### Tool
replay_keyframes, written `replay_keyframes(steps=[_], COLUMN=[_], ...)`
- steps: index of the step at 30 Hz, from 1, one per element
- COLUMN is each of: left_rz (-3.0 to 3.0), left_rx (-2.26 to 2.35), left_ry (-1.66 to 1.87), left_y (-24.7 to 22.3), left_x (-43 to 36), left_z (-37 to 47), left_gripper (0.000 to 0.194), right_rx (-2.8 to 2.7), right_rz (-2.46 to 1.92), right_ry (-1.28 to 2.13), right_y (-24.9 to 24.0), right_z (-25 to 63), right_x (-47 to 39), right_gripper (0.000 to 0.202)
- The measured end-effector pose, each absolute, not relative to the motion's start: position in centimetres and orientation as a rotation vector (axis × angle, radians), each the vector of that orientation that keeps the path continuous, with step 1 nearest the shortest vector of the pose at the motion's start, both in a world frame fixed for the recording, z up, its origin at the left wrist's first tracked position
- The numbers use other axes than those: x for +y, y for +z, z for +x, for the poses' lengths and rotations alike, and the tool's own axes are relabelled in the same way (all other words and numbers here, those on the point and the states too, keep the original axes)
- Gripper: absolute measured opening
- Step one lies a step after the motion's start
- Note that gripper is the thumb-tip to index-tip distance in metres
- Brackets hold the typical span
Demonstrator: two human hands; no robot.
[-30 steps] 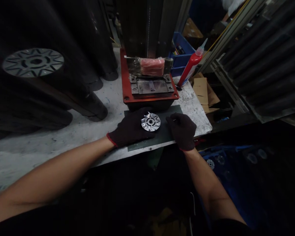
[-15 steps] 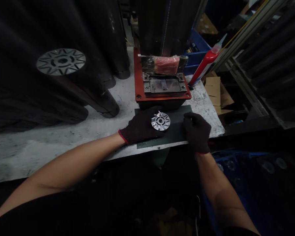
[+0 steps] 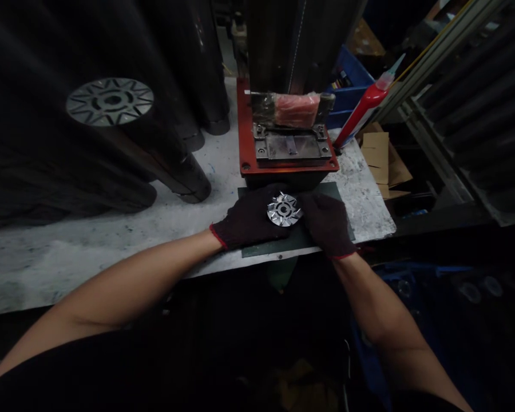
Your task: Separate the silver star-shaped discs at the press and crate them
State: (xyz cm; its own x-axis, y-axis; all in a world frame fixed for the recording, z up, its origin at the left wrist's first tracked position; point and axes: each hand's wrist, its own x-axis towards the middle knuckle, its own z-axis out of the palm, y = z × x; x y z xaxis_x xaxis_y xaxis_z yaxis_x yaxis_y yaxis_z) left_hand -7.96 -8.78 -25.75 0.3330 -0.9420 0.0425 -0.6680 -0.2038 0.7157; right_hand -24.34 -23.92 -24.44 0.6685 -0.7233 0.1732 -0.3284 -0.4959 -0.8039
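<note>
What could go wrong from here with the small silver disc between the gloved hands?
Slipping: the dark-gloved left hand cradles the small round silver metal disc near the front edge of the white, stained table, so a slip might send it over.

Snagging: bright, pointed bits at the disc's rim might catch the fabric of the dark-gloved right hand, whose fingertips are close by.

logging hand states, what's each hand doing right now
Left hand: closed, holding the slotted metal disc.
Right hand: at the disc's right edge; grip cannot be told.
</note>
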Motion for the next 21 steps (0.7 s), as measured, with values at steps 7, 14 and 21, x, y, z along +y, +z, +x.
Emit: replay_keyframes(steps=[7, 14, 21], left_rz=[1.98, 1.94, 1.912], left_rx=[-1.357, -1.381, -1.365], left_ry=[-0.624, -0.639, -0.594], left_y=[-24.1, -23.6, -24.8], left_x=[-8.8, -8.7, -8.8], left_z=[-8.5, -8.4, -8.2], left_gripper=[0.094, 0.092, 0.104], right_rx=[0.778, 0.51, 0.807], right_rz=[-2.314, -2.517, -2.226], right_ry=[-0.722, -0.761, -0.719], right_y=[-25.3, -24.9, -24.9], right_z=[-23.9, -24.5, -24.1], right_x=[-22.7, -23.8, -24.9], right_gripper=[0.041, 0.038, 0.04])
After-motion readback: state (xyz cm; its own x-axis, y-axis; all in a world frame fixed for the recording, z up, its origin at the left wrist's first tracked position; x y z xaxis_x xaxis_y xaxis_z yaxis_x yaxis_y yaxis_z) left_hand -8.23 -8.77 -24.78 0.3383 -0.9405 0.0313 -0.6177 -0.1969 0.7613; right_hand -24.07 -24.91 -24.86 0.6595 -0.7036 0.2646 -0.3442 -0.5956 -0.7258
